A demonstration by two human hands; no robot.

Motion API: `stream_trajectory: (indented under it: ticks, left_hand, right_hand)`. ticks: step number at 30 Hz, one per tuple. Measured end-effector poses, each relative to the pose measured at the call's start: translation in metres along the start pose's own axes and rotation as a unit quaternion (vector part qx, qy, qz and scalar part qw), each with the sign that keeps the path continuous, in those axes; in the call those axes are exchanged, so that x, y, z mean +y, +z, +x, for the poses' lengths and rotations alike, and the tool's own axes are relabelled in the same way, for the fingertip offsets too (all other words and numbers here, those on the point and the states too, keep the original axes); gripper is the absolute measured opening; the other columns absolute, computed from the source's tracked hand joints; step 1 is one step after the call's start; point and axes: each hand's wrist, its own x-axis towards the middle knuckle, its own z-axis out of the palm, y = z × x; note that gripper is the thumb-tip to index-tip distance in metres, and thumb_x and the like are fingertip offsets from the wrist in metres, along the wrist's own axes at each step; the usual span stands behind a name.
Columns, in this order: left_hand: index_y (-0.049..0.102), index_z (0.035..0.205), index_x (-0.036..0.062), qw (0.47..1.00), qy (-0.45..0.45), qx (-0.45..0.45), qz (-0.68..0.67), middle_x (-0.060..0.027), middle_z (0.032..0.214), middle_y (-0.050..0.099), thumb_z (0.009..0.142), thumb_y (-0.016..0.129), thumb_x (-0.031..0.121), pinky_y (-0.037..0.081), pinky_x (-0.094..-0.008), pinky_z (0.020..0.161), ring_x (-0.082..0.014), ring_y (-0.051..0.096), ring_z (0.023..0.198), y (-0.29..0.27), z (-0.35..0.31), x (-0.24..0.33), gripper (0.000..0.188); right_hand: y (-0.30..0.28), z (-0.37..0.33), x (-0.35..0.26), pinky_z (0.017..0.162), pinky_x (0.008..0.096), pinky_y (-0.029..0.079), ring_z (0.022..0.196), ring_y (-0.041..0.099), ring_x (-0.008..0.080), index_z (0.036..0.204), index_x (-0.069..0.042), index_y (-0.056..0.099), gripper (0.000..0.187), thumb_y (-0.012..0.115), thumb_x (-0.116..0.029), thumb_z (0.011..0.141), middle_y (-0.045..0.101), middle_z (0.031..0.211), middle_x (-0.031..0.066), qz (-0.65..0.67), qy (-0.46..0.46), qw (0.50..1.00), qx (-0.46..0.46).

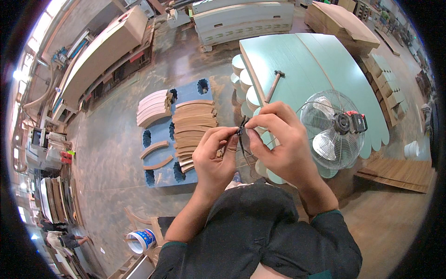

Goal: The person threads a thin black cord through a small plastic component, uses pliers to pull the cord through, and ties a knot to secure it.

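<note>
In front of my chest both hands meet at a thin black cord-like piece [242, 132], dark and bunched where the fingers hold it, with a tail hanging below. My left hand [214, 156] pinches it between thumb and fingertips. From the other side, my right hand [281, 139] has thumb and index finger closed at its upper end. Exactly what kind of piece it is, I cannot make out. Beyond my right hand, a hammer [275, 86] lies on a stack of pale green panels [288, 53].
A wire-caged fan [332, 130] stands close to my right, by the panels. Curved wooden strips [195, 125] lie on a blue pallet [190, 93] ahead left. A white-and-blue bucket [141, 240] sits at lower left. Plywood sheets [399, 172] lie at right; two people are far lower left.
</note>
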Motion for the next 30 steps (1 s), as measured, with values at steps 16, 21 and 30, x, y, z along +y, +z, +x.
stream_trajectory:
  ticks: [16, 21, 30]
  left_hand:
    - [0.072, 0.105, -0.0013, 0.999, 0.034, 0.010, 0.039, -0.0135, 0.096, 0.071, 0.090, 0.073, -0.005, 0.057, -0.0319, 0.073, -0.0218, 0.072, 0.082, 0.007, 0.002, 0.003, 0.016]
    - [0.068, 0.113, -0.0052, 0.965, -0.183, -0.055, -0.180, -0.0089, 0.099, 0.072, 0.103, 0.063, 0.001, 0.057, -0.0282, 0.073, -0.0133, 0.069, 0.084, 0.007, 0.000, -0.004, 0.013]
    - [0.067, 0.117, -0.0060, 0.925, -0.246, -0.059, -0.285, -0.0080, 0.097, 0.073, 0.107, 0.062, 0.009, 0.058, -0.0274, 0.074, -0.0124, 0.069, 0.081, 0.016, 0.001, -0.004, 0.019]
  right_hand:
    - [0.002, -0.010, -0.003, 0.073, 0.0271, 0.056, 0.083, 0.069, 0.0122, 0.107, 0.004, 0.070, 0.017, 0.072, -0.011, 0.098, 0.072, 0.095, 0.0097, 0.240, 0.225, 0.944, -0.010]
    - [0.010, -0.017, 0.011, 0.073, 0.0245, 0.055, 0.086, 0.066, 0.0079, 0.112, 0.005, 0.069, 0.019, 0.070, -0.010, 0.100, 0.072, 0.096, 0.0066, 0.326, 0.243, 0.914, -0.018]
    - [0.021, -0.024, 0.022, 0.075, 0.0304, 0.057, 0.085, 0.070, 0.0158, 0.106, 0.003, 0.068, 0.013, 0.070, -0.008, 0.099, 0.071, 0.094, 0.0109, 0.255, 0.152, 0.954, 0.045]
